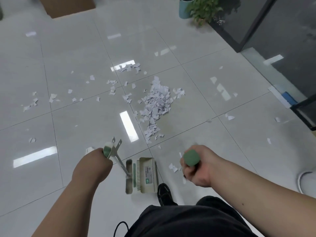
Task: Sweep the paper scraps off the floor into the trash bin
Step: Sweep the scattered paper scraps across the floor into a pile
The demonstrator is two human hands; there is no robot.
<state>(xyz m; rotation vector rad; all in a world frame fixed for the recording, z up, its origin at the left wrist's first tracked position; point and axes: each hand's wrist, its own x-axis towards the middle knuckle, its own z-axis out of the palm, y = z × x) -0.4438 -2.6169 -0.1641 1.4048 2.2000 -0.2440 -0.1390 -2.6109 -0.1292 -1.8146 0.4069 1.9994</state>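
Note:
White paper scraps lie on the grey tiled floor, with a dense pile [156, 106] in the middle and loose bits [53, 97] scattered to the left and right. My left hand [95, 161] grips the green handle top of a long-handled metal dustpan [144, 175], which stands on the floor by my foot. My right hand [196, 166] grips the green end of a broom handle [190, 158]. The broom's head is hidden below my hand. No trash bin is in view.
A potted plant [203, 10] in a blue pot stands at the back right beside a dark glass partition [256, 28]. A brown cardboard box [68, 6] sits at the back left. My black shoe [165, 194] is next to the dustpan.

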